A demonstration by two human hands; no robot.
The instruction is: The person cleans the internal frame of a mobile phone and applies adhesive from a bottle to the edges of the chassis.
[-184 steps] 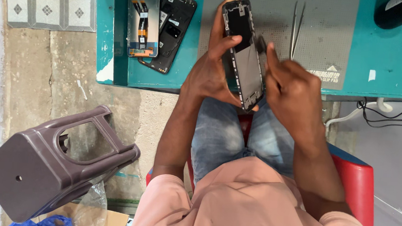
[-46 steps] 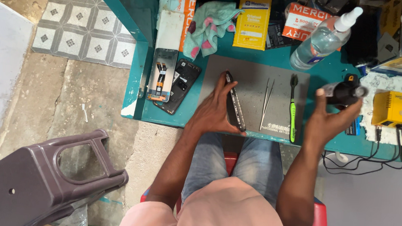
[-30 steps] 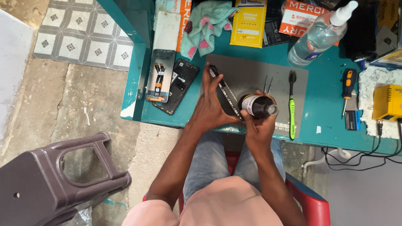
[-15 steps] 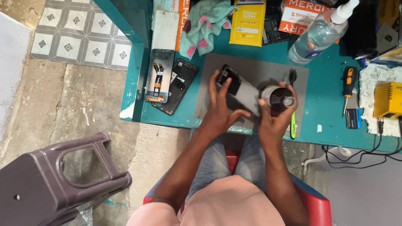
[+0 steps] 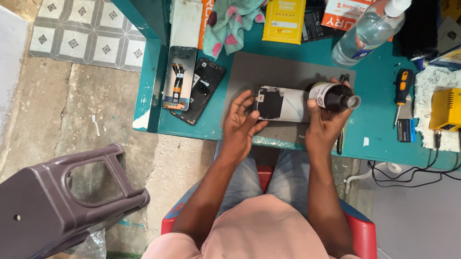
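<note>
Opened smartphone body (image 5: 281, 103), back cover off and pale inner plates showing, lies flat on the grey rectangular work mat (image 5: 255, 72) on the teal wooden bench (image 5: 379, 144). Left hand (image 5: 241, 122) sits at its near-left corner: fingers spread, fingertips (image 5: 253, 101) touching the phone's left edge, nothing clasped. Whether the thumb presses the phone cannot be told; it is partly behind the fingers.

Right hand (image 5: 324, 122) is closed around a small dark bottle with a white label (image 5: 333, 96), held on its side over the phone's right end, open mouth pointing right. That end of the phone is hidden under bottle and fingers, so contact between bottle and phone cannot be judged. Contents of the bottle are not visible.

Just right of the grip, a thin dark tool (image 5: 340, 141) lies mostly covered by the right hand; its kind is unclear. Further right lie an orange-handled screwdriver (image 5: 402, 86) and a yellow box-shaped device (image 5: 457, 108) with cables. Left of the left hand lie a stripped phone frame with flex cables (image 5: 179, 78) and a black phone housing (image 5: 201, 90). Beyond the grip stands a clear plastic spray bottle (image 5: 367, 31), its top cut off by the frame edge. A patterned cloth (image 5: 232, 15) is partly cut off too.
</note>
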